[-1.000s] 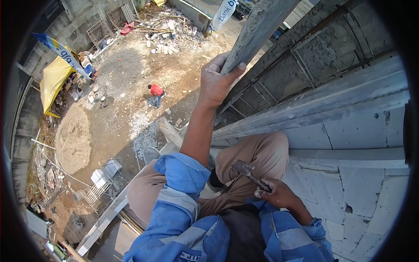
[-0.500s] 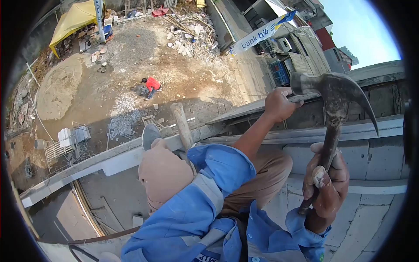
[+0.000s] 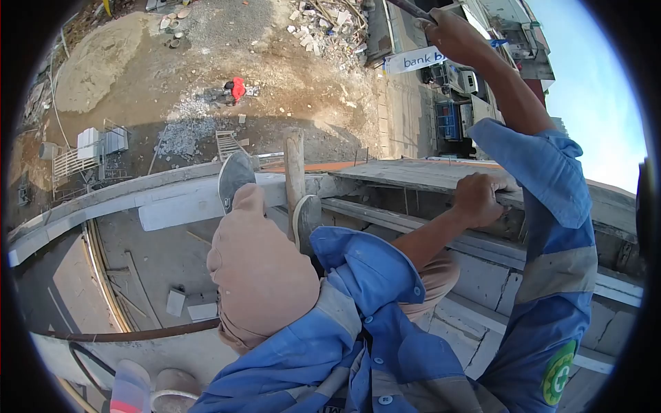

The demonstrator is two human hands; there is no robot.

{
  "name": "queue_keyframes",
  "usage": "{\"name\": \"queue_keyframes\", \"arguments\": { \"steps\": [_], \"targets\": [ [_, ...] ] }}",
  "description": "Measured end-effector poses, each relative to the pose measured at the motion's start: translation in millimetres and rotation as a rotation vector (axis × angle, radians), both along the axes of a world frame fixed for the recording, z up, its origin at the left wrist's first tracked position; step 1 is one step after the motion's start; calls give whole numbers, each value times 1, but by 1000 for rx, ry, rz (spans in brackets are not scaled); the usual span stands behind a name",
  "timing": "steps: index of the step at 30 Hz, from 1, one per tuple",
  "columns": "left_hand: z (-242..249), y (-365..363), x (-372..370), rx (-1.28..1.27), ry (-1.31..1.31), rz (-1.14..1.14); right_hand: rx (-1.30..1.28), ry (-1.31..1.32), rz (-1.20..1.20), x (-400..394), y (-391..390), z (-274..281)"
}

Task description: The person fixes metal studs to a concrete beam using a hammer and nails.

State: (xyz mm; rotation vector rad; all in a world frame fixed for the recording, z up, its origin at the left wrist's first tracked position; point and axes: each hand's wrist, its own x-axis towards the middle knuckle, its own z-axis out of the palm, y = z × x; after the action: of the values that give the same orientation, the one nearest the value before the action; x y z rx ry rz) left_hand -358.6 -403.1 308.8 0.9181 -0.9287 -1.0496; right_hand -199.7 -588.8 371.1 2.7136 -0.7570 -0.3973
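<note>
My right hand (image 3: 458, 38) is raised at the top right, its fingers wrapped round the handle of the hammer (image 3: 412, 8); the hammer's head is out of view. Lower down, my left hand (image 3: 478, 199) is closed at the edge of a long wooden board (image 3: 413, 173) that runs along the top of the wall. Whatever its fingers pinch is too small or hidden to name. Below the board lies a pale ledge over light block masonry (image 3: 475, 279).
A wooden post (image 3: 295, 168) stands beside my shoes on the wall's edge. Far below, a person in red (image 3: 238, 89) bends near rubble. A bucket (image 3: 175, 392) sits at the bottom left. A banner (image 3: 416, 60) hangs over the road.
My right hand has swung up and away from the board with the hammer. My left hand is still by the board, closed. The view has tilted and shifted.
</note>
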Motion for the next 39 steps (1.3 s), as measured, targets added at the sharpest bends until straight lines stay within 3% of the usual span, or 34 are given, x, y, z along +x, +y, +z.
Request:
{"name": "queue_keyframes", "arguments": {
  "steps": [2, 5, 7, 8, 10, 13, 15, 17, 19, 21, 22, 24, 27, 31, 33, 34, 36, 39],
  "targets": [
    [-2, 3, 0, 37, -67, -63, 115, 64, -188, -22, -22, -50],
    [-11, 0, -8, -2, -88, 36, 169, 233, -481, -49, -17, -105],
    [-20, -6, -7, -16, -145, 6, 114, 294, -206, -87, -40, -142],
    [-23, -10, -7, -46, -212, -36, 126, 298, -192, -84, -38, -143],
    [-19, -10, -21, -12, -203, 47, 320, 632, -336, -72, -34, -140],
    [-15, -9, -37, 29, -199, 67, 488, 787, -494, -68, -46, -154],
    [-12, -12, -26, 46, -223, 21, 577, 788, -500, -80, -50, -165],
    [-4, -12, 3, 31, -90, -325, 708, 612, -445, -96, -50, -178],
    [-4, -7, -3, 58, -24, -313, 666, 536, -232, -144, -67, -221],
    [-8, -3, -16, 45, 25, -97, 546, 403, -82, -179, -65, -242],
    [-11, -4, -19, 45, 29, -108, 548, 404, -93, -168, -55, -234],
    [-9, -2, -25, 97, 83, -98, 615, 807, -547, -150, -39, -213],
    [-9, 1, -26, 92, 154, 9, 640, 971, -596, -165, -31, -207],
    [-14, 3, -24, 12, 129, -56, 636, 1017, -613, -170, -34, -201],
    [-17, 7, -20, -14, 113, 207, 647, 999, -586, -166, -29, -201],
    [-24, 6, -20, -21, 105, 190, 617, 1027, -531, -163, -26, -200],
    [-43, 3, -21, -310, 32, 66, 550, 1082, -487, -161, -19, -202],
    [-86, 19, 21, -340, -133, 179, 608, 1085, -473, -169, -23, -203]
  ]
}}
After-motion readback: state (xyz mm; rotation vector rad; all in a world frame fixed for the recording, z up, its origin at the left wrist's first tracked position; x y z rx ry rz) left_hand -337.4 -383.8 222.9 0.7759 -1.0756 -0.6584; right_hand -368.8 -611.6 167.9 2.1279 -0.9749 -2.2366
